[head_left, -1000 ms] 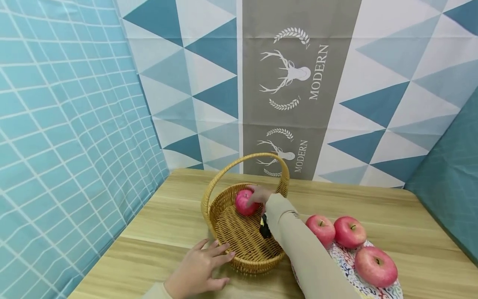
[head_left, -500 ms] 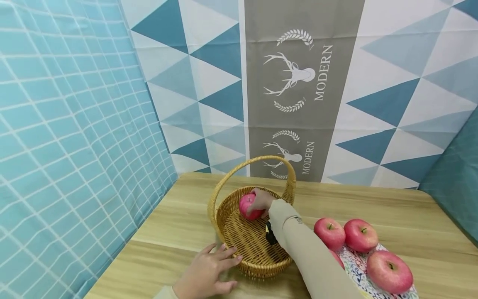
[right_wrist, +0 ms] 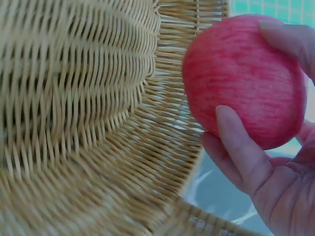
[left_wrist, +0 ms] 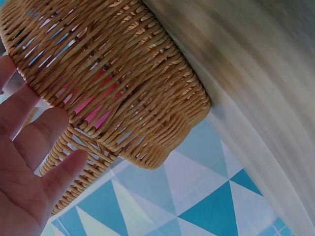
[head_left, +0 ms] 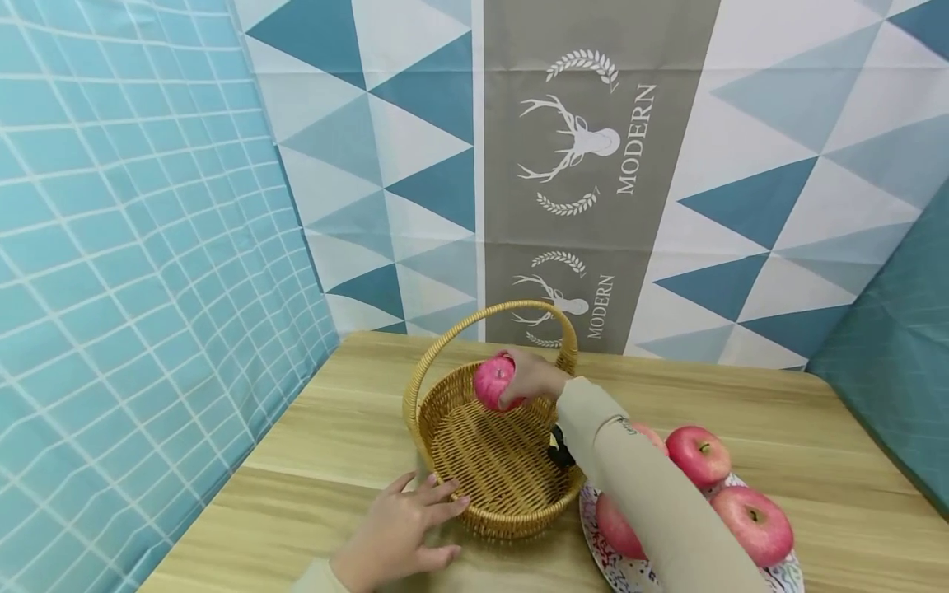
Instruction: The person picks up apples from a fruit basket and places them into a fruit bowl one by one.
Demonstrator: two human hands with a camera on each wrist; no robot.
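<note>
A red apple (head_left: 493,383) is gripped in my right hand (head_left: 535,375), raised off the floor of a round wicker basket (head_left: 504,520) near its back rim. In the right wrist view the fingers and thumb wrap the sides of the apple (right_wrist: 241,78), with wickerwork beside it. My left hand (head_left: 400,531) rests at the basket's front left, its spread fingers touching the rim. From the left wrist view, these fingers lie along the rim of the basket (left_wrist: 113,73), and the red of the apple shows through the weave.
Right of the basket, a patterned plate (head_left: 621,576) holds several red apples (head_left: 754,525), some partly hidden by my right sleeve (head_left: 645,486). The basket's tall arched handle (head_left: 485,311) stands up over it. A patterned cloth wall (head_left: 415,165) rises behind the wooden table (head_left: 296,461).
My right hand has closed round the apple and lifted it off the basket floor, slightly up and towards the back. The left hand stays at the rim.
</note>
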